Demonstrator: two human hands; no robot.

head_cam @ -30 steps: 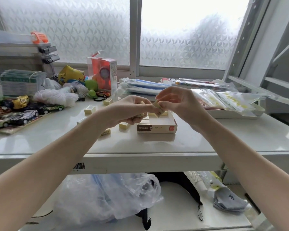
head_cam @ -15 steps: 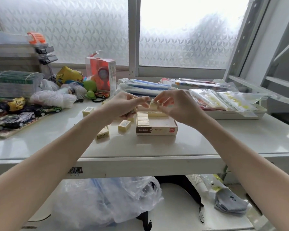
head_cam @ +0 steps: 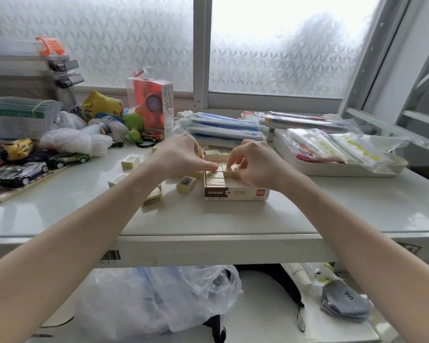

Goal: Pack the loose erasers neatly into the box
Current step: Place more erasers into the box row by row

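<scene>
A flat open box (head_cam: 237,193) with a brown and white front lies in the middle of the white table. Cream erasers fill its left column. My right hand (head_cam: 254,162) pinches one cream eraser (head_cam: 228,171) down inside the box. My left hand (head_cam: 181,154) reaches in from the left, a fingertip pressing on the packed erasers beside it. Several loose erasers lie left of the box: one with a barcode (head_cam: 186,184), one under my left forearm (head_cam: 152,198), one farther left (head_cam: 130,161). More erasers (head_cam: 212,152) lie behind the box.
Toy cars (head_cam: 22,169) on a board, white yarn (head_cam: 77,141) and an orange toy package (head_cam: 150,107) crowd the left and back. Stacked plastic packets (head_cam: 223,127) and a white tray (head_cam: 337,169) of bags sit at the right. A plastic bag (head_cam: 159,300) lies on the shelf below.
Both hands have dropped from above the box down into it. The eraser held in the air between my fingers now sits in the box's second column.
</scene>
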